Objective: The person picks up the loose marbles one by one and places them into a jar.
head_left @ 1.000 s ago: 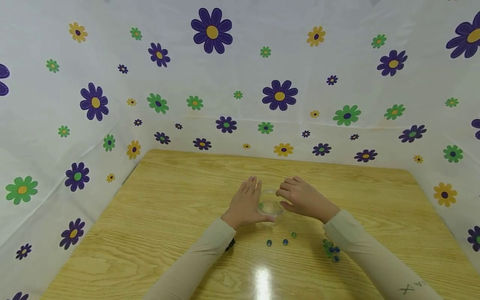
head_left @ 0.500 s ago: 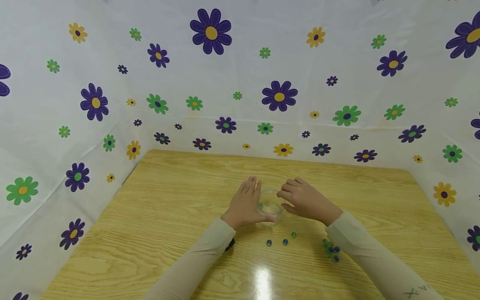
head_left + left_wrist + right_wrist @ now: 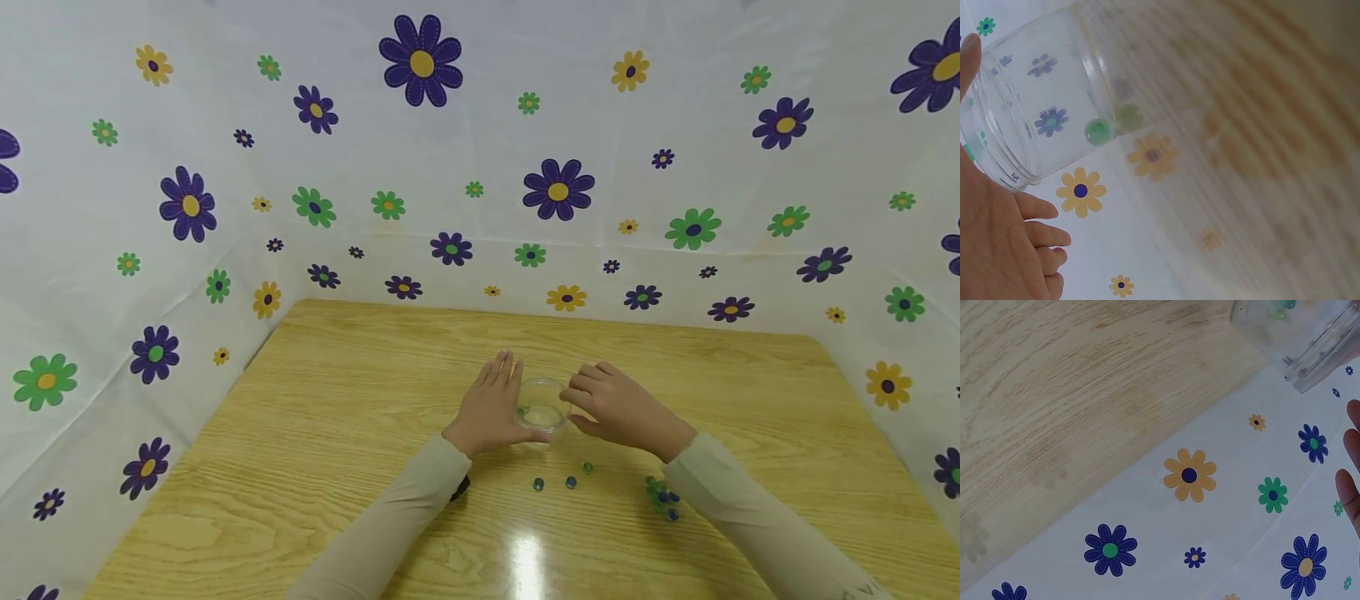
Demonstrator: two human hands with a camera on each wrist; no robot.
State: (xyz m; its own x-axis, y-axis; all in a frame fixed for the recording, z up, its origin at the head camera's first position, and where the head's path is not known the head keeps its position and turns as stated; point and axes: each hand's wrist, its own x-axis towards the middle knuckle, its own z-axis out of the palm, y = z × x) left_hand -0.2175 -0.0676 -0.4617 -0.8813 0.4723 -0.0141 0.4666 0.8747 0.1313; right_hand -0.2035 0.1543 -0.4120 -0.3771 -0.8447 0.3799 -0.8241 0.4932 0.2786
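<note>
A clear jar [image 3: 553, 427] stands on the table with its mouth up. Inside, near the base, lies a green marble [image 3: 1098, 132]; a paler green spot beside it may be a reflection. My left hand [image 3: 487, 417] rests against the jar's left side, fingers straight and thumb spread across the near side. Just right of the rim is my right hand [image 3: 626, 411], fingers loosely bent; nothing shows between them. In the right wrist view its fingertips [image 3: 1350, 447] are apart from the jar.
On the near side of the jar lie loose marbles: a blue-green marble [image 3: 538, 483], a blue marble [image 3: 571, 482] and a green marble [image 3: 587, 467]. Several green and blue marbles [image 3: 657, 493] cluster beside the right forearm. A flowered cloth [image 3: 480, 167] surrounds the wooden table [image 3: 360, 375].
My right hand has drawn back to the right, away from the jar's mouth. The left hand, the jar and the loose marbles have stayed in place.
</note>
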